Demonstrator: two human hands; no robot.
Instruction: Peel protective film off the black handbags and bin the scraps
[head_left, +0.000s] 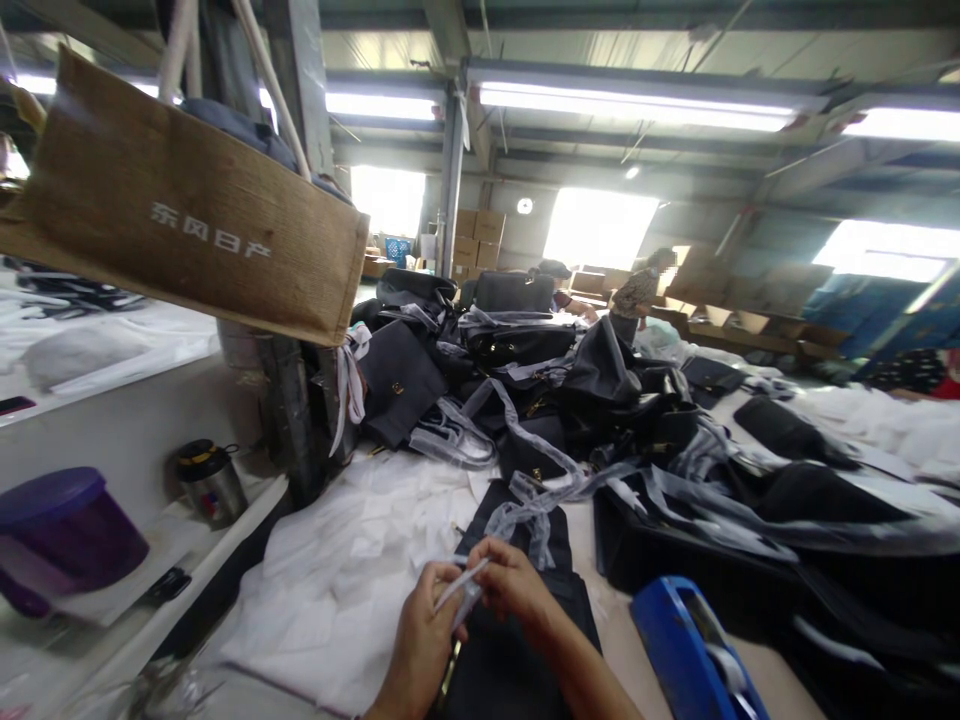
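Across the desk (616,640) spreads a heap of black bags (600,375), running from the middle of the view to its right edge. At the left rises a dark post (289,430), with a brown bag (195,180) bearing white lettering hanging in front of it. White sheets (345,560) lie in a loose layer over the left part of the desk. Beside them, directly under both hands, lies a single black bag (517,645). Just right of it sits a blue tape dispenser (686,640). Above the single black bag, the left hand (424,632) and the right hand (514,587) are close together. Between them slants a narrow pale strip (459,584): the left fingers pinch it near its lower end, the right fingers at its upper end.
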